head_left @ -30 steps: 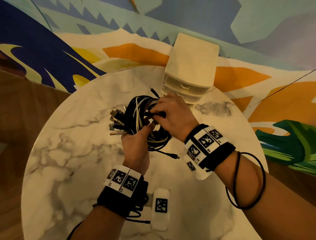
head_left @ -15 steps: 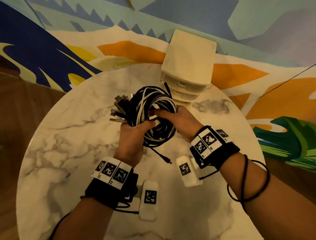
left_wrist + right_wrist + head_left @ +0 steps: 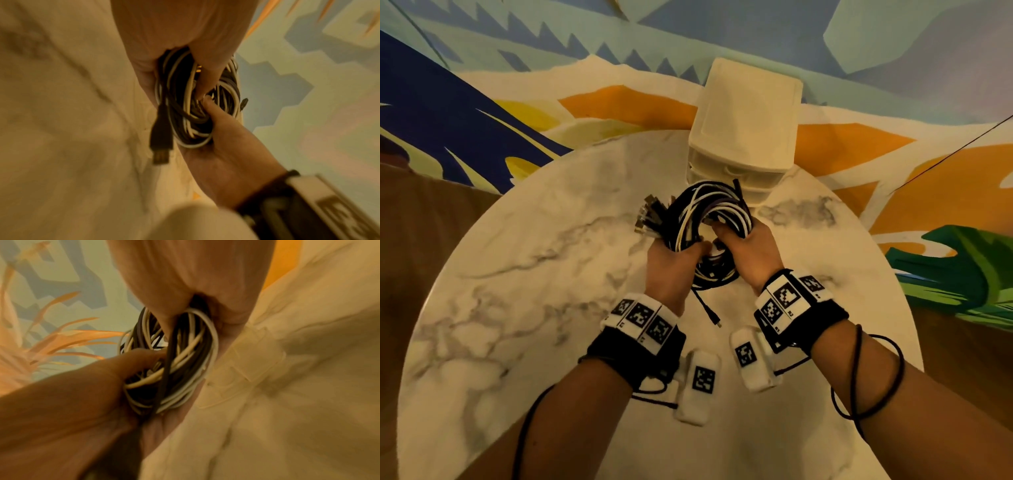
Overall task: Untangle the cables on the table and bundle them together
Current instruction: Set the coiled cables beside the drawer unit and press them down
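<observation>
A coil of black and white cables [image 3: 709, 219] is held up above the round marble table [image 3: 517, 274]. My left hand [image 3: 671, 263] grips the coil's left side, where several plug ends [image 3: 649, 219] stick out to the left. My right hand [image 3: 750, 246] grips the coil's right side, fingers curled through the loop. One black lead with a small plug [image 3: 717, 322] hangs down between my wrists. In the left wrist view the cable coil [image 3: 197, 104] sits in my palm and a black USB plug [image 3: 160, 146] dangles. In the right wrist view the coil [image 3: 174, 363] fills both hands.
A cream plastic drawer unit [image 3: 746, 130] stands at the table's far edge, just beyond the coil. A patterned rug [image 3: 482, 102] covers the floor behind. A thin black cord [image 3: 866, 377] loops around my right forearm.
Both hands have lifted the coil up and away, toward the drawer unit. My right hand has shifted from on top of the coil to gripping its right side.
</observation>
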`<state>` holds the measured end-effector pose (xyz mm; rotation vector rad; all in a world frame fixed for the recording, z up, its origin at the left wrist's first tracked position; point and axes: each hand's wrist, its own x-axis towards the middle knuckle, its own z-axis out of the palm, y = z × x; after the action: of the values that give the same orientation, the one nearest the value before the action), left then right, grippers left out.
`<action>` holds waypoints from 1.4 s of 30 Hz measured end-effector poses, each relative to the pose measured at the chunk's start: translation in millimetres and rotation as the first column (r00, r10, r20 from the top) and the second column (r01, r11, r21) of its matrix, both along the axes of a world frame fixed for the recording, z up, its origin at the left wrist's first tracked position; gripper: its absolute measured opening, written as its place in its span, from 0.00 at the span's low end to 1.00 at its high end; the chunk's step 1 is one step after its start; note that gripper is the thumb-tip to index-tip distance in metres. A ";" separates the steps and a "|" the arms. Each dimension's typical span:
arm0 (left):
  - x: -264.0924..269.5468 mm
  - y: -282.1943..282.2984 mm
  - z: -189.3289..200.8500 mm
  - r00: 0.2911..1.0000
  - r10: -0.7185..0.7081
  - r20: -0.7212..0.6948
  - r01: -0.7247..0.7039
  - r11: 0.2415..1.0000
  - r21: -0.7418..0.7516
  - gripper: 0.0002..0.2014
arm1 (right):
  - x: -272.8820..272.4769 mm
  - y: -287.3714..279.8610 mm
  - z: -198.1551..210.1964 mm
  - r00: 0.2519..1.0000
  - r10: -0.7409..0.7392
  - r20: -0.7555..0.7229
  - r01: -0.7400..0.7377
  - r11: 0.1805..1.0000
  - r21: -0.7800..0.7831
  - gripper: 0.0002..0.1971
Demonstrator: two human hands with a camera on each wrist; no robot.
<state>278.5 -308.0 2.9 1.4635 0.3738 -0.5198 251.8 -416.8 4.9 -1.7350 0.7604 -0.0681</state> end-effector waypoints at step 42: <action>50.2 19.6 -10.6 0.684 -0.728 -0.054 0.451 0.364 0.815 0.21 | -13.8 18.6 -4.8 0.760 0.203 -0.618 -0.563 0.680 -0.469 0.28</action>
<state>328.7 -288.4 -7.6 2.5682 -0.3156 -0.7314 238.0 -398.2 0.0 -2.6146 0.7631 0.5450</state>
